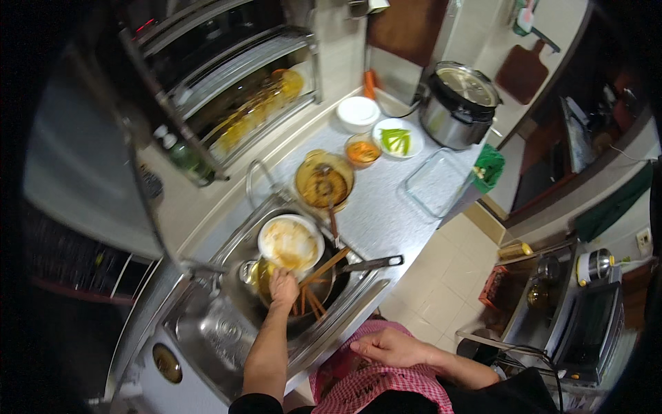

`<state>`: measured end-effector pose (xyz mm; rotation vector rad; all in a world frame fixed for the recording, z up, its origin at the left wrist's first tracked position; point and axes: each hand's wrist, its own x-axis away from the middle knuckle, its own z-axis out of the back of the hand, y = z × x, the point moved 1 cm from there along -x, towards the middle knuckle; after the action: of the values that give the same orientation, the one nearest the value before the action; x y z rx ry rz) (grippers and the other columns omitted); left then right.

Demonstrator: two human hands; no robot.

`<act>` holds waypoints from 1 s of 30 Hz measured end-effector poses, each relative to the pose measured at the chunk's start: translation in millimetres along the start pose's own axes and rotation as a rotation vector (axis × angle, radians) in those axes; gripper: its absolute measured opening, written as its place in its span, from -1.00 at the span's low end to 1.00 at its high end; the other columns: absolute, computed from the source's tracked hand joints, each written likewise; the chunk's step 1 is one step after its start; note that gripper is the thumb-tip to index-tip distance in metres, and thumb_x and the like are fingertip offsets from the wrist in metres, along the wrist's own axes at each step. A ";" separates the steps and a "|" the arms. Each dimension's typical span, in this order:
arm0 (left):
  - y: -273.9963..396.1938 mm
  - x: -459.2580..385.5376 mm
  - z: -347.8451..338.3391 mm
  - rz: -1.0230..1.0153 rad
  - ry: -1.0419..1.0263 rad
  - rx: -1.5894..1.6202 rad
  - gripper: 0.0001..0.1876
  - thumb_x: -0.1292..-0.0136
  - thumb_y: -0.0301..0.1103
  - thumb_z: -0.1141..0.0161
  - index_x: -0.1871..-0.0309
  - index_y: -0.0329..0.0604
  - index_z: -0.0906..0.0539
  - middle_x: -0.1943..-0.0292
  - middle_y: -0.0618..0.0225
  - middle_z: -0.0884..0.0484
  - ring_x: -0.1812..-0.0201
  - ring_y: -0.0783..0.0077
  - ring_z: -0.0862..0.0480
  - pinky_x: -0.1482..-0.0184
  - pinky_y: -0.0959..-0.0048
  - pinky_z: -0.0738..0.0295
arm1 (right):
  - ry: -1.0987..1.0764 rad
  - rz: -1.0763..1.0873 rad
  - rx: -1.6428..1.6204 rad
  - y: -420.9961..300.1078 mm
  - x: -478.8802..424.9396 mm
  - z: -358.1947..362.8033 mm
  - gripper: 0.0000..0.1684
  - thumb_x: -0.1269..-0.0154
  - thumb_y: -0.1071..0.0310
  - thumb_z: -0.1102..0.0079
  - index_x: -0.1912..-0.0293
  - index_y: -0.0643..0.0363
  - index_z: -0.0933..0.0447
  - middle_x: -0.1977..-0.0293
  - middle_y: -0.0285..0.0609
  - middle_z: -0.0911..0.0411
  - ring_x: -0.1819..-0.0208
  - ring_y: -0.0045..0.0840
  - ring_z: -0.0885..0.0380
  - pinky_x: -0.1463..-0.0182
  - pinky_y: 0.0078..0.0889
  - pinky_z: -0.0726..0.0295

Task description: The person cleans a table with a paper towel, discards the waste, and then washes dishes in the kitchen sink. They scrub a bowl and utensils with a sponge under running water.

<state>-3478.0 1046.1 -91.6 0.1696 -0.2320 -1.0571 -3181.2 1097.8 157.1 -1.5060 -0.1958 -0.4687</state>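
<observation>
My left hand [283, 287] reaches over the double stainless-steel sink [227, 331], its fingers at the near rim of a white bowl [289, 242]. They appear to grip that rim, though the fingertips are partly hidden. Orange-yellow residue coats the bowl's inside. Beneath it, dishes fill the basin: a pan with a black handle [373, 263], several wooden chopsticks [312, 300] and a yellowish vessel [262, 279], partly covered by my hand. My right hand [390, 348] hangs before my red checked apron [382, 385], fingers curled, nothing visible in them.
Beyond the sink stand a soiled yellow pot [313, 192] with a ladle [332, 217], an orange food bowl [362, 151], a plate of green slices [397, 138], a covered white bowl [358, 113], a glass dish [437, 182] and a pressure cooker [457, 106]. A faucet [204, 271] rises behind the basins.
</observation>
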 end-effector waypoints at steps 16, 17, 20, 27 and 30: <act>12.2 -0.4 23.8 0.160 -0.014 -0.067 -0.87 0.04 -0.41 -0.21 0.41 -0.17 -0.74 0.19 0.24 -0.60 -0.07 0.12 -0.38 -0.08 0.18 -0.26 | 0.212 -0.070 -0.257 30.7 -20.1 51.8 -0.43 -0.50 -0.02 0.15 0.52 0.19 -0.41 0.65 -0.38 -0.28 0.54 -0.71 -0.23 0.44 -0.55 -0.28; 13.7 9.5 30.1 0.177 0.038 -0.021 -0.87 0.04 -0.42 -0.20 0.42 -0.17 -0.73 0.19 0.25 -0.60 -0.07 0.12 -0.38 -0.07 0.18 -0.26 | 0.197 -0.044 -0.261 28.6 -29.4 52.1 -0.43 -0.50 -0.02 0.15 0.53 0.18 -0.41 0.66 -0.39 -0.27 0.55 -0.71 -0.23 0.45 -0.55 -0.27; 8.3 30.8 30.6 0.241 0.154 0.077 -0.90 0.02 -0.39 -0.22 0.45 -0.10 -0.73 0.20 0.34 -0.59 -0.04 0.13 -0.37 -0.06 0.19 -0.26 | 0.171 -0.026 -0.271 17.0 -56.2 60.1 -0.42 -0.48 -0.04 0.13 0.57 0.15 -0.40 0.67 -0.43 -0.28 0.57 -0.73 -0.20 0.47 -0.57 -0.23; 14.6 33.4 50.4 0.313 0.247 0.202 -0.89 -0.06 -0.41 -0.23 0.35 -0.17 -0.70 0.18 0.27 -0.57 -0.06 0.10 -0.37 -0.07 0.17 -0.28 | 0.214 -0.089 -0.383 32.1 -103.3 63.3 -0.47 -0.46 0.03 0.04 0.61 0.08 -0.37 0.68 -0.42 -0.31 0.60 -0.74 -0.24 0.46 -0.62 -0.23; 14.6 34.7 65.8 0.318 0.290 0.287 -0.92 -0.06 -0.45 -0.23 0.37 -0.23 -0.66 0.22 0.22 -0.58 -0.03 0.08 -0.39 -0.09 0.21 -0.29 | 0.218 -0.083 -0.468 38.7 -107.6 59.6 -0.47 -0.46 0.04 0.02 0.61 0.09 -0.39 0.68 -0.41 -0.32 0.61 -0.72 -0.25 0.47 -0.61 -0.23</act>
<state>-3467.1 1020.9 -20.9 0.5237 -0.1411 -0.6693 -3252.0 1175.4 82.2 -1.8911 0.0277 -0.7797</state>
